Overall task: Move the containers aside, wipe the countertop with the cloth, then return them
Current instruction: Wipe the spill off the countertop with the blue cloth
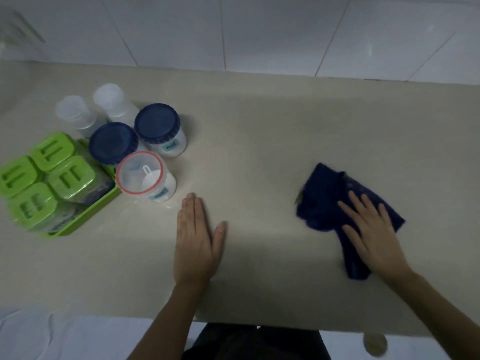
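A dark blue cloth (327,193) lies crumpled on the beige countertop (259,141) at the right. My right hand (368,229) presses flat on it with spread, straight fingers. My left hand (196,237) rests flat on the bare counter near the middle, fingers straight and together. The containers are grouped at the left: two jars with dark blue lids (157,124) (113,142), a clear jar with a red-rimmed lid (141,175), two white translucent bottles (109,100) (72,111), and a green tray (85,214) holding several green-lidded boxes (71,175).
A white tiled wall (259,29) rises behind the counter. The counter's front edge runs along the bottom, with my dark clothing (254,341) below it. The red-rimmed jar stands a short way beyond my left fingertips.
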The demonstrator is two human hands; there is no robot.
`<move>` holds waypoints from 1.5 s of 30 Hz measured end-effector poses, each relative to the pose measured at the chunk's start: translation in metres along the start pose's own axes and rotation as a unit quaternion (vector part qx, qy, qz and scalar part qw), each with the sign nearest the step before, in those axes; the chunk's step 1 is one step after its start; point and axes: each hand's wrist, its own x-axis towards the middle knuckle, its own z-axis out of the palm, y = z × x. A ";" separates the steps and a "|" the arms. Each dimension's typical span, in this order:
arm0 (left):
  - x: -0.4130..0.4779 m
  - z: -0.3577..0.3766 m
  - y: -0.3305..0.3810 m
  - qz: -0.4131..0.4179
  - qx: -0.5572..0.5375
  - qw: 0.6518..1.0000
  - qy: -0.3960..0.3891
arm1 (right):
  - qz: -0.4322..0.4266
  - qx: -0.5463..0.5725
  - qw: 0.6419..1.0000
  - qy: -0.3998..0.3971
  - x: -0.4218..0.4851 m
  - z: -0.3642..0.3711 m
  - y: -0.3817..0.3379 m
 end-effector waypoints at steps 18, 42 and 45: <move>-0.002 -0.003 0.007 0.046 -0.007 0.999 -0.019 | -0.063 0.006 0.998 0.006 -0.048 0.018 -0.019; 0.000 0.002 0.002 0.024 0.009 1.000 -0.010 | 0.025 0.036 0.999 -0.002 0.002 0.005 -0.020; 0.000 0.005 0.000 0.011 -0.005 1.000 -0.007 | 0.099 0.008 0.994 0.037 0.017 0.010 -0.052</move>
